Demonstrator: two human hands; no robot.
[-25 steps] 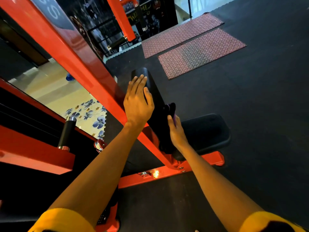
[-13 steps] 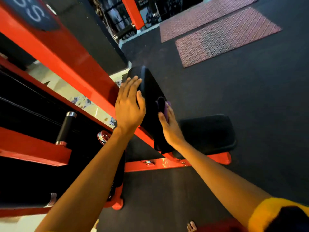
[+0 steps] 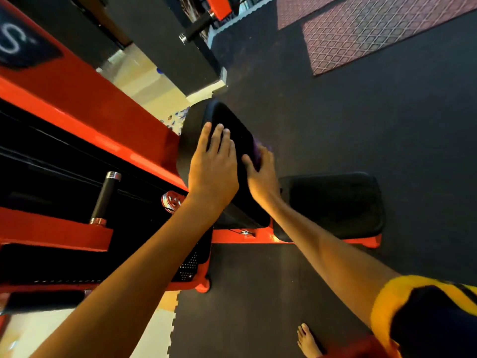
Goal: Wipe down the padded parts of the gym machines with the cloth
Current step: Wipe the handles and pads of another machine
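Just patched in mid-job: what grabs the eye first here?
Both hands meet on the black back pad at centre: the left hand lies flat on its edge, and the right hand presses a purple cloth against its face. A bright red frame beam slants across the left, and the black seat pad sits low on the right.

The dark rubber floor (image 3: pixel 361 130) carries the red machine frame (image 3: pixel 258 239), two patterned mats (image 3: pixel 374 32) far right, a bare foot (image 3: pixel 307 342) near.
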